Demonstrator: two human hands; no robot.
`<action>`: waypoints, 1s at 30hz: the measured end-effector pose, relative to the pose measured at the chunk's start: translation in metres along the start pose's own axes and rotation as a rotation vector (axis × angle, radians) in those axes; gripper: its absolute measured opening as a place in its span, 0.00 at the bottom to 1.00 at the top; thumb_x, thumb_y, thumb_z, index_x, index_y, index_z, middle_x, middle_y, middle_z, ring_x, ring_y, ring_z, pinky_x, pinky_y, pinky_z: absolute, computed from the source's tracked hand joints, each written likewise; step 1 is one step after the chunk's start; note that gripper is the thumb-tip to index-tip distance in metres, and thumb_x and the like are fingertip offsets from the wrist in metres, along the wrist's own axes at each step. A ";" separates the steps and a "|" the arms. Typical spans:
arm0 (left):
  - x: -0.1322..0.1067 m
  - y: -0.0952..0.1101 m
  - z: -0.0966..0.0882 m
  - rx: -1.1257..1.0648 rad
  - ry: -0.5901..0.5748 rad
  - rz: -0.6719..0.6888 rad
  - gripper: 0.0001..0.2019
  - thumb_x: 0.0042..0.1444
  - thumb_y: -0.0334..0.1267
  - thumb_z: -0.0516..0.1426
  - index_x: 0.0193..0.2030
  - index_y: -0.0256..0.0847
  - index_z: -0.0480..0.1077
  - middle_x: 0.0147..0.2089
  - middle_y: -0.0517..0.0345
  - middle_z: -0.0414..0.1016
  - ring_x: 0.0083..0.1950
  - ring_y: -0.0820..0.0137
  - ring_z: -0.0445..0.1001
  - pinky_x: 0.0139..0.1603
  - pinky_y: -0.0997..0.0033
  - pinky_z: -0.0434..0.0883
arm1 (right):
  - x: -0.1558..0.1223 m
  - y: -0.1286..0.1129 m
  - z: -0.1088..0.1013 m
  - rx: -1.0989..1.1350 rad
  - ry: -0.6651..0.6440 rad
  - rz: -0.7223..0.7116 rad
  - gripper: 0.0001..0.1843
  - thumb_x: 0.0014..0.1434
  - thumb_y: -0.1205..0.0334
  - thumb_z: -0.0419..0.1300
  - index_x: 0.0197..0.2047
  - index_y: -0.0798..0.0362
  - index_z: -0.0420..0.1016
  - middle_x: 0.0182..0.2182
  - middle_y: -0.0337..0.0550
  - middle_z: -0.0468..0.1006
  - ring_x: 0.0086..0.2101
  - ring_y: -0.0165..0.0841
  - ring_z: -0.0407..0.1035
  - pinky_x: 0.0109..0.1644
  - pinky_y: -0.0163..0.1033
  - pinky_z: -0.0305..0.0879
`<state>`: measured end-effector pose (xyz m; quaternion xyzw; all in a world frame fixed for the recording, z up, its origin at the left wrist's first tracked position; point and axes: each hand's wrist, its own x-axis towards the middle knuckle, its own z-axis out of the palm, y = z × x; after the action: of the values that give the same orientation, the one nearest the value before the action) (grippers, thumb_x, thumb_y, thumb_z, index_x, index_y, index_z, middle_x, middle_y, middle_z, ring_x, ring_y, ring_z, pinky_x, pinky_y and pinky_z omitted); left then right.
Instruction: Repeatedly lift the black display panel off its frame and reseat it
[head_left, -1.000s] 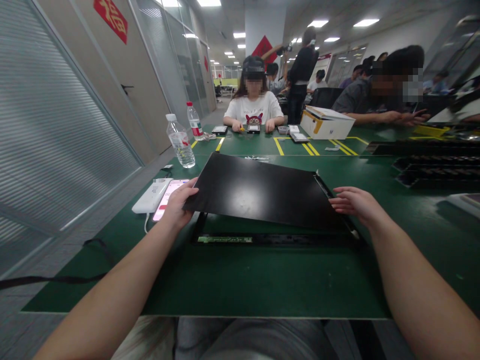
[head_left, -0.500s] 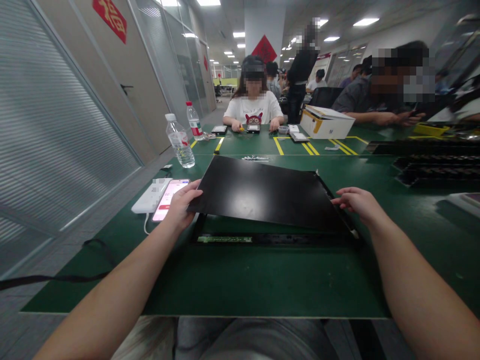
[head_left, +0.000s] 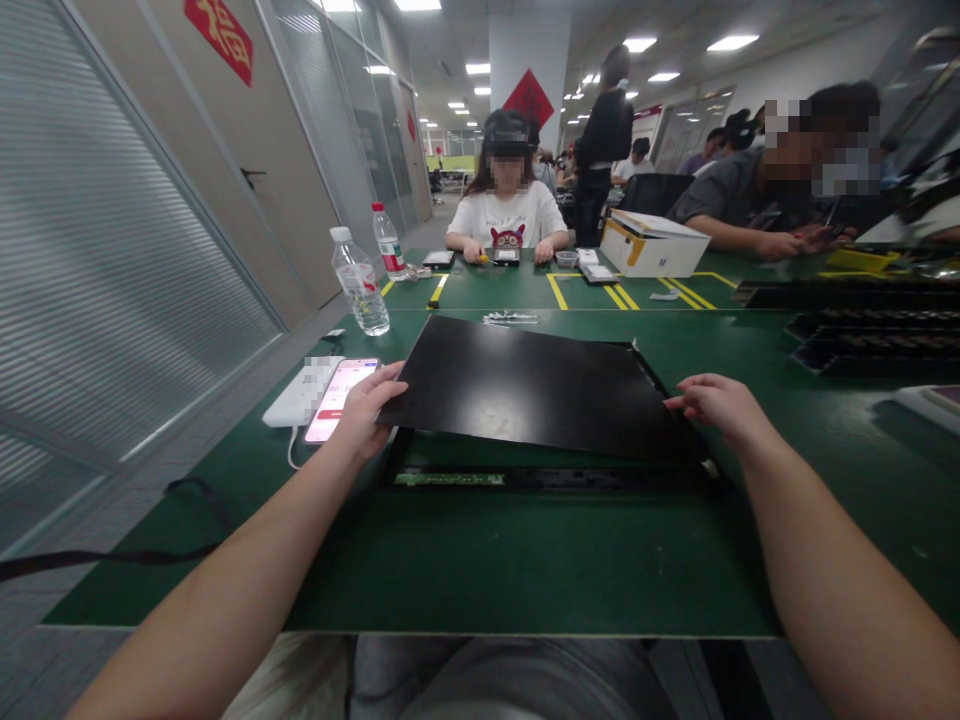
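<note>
A glossy black flat screen panel (head_left: 517, 385) lies tilted over a thin black frame (head_left: 585, 479), its left side raised and its right side down in the frame. My left hand (head_left: 371, 405) is closed on the panel's left edge, thumb on top. At the right edge, my right hand (head_left: 716, 408) has curled fingers, with the fingertips against the edge where panel and frame meet. A narrow green circuit board (head_left: 450, 480) shows along the frame's near side. The panel hides most of the frame's inside.
Left of the panel lie a lit phone (head_left: 341, 400) and a white power bank (head_left: 296, 392) with a cable. Behind them stands a water bottle (head_left: 360, 285). Black frame strips (head_left: 874, 340) are stacked at right. A person (head_left: 506, 210) sits opposite, near a white box (head_left: 656, 245).
The panel's raised left side has sunk very slightly, with both hands almost in place. The co-worker at the right has shifted a little.
</note>
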<state>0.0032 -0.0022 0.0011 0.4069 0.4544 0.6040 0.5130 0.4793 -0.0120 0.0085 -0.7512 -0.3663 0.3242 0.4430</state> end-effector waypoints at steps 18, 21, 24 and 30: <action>-0.006 0.001 0.006 0.004 0.001 -0.046 0.21 0.36 0.33 0.70 0.42 0.38 0.83 0.32 0.58 0.84 0.28 0.70 0.77 0.30 0.75 0.74 | 0.006 0.006 -0.002 0.005 0.015 -0.003 0.09 0.43 0.72 0.60 0.29 0.50 0.72 0.25 0.45 0.81 0.23 0.30 0.68 0.26 0.32 0.60; -0.005 0.000 0.005 0.032 -0.017 -0.035 0.22 0.37 0.35 0.70 0.44 0.38 0.83 0.33 0.57 0.84 0.30 0.68 0.77 0.30 0.73 0.74 | 0.006 0.007 -0.001 -0.007 0.020 -0.007 0.09 0.44 0.72 0.60 0.29 0.50 0.72 0.25 0.45 0.81 0.24 0.30 0.68 0.27 0.33 0.61; -0.005 -0.001 0.006 0.057 -0.003 -0.037 0.23 0.37 0.37 0.69 0.45 0.39 0.83 0.34 0.56 0.84 0.31 0.65 0.78 0.31 0.70 0.74 | 0.006 0.007 -0.001 -0.022 0.024 -0.020 0.09 0.44 0.72 0.60 0.29 0.50 0.72 0.25 0.45 0.81 0.25 0.31 0.69 0.28 0.34 0.63; -0.005 -0.004 0.008 0.071 0.020 -0.052 0.22 0.34 0.37 0.70 0.42 0.38 0.80 0.33 0.56 0.82 0.34 0.63 0.79 0.35 0.67 0.75 | 0.009 0.012 -0.001 -0.054 0.034 -0.059 0.09 0.44 0.72 0.60 0.29 0.49 0.72 0.26 0.46 0.81 0.31 0.35 0.75 0.31 0.35 0.66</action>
<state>0.0123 -0.0057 -0.0004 0.4070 0.4912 0.5777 0.5093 0.4881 -0.0086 -0.0031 -0.7571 -0.3893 0.2883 0.4382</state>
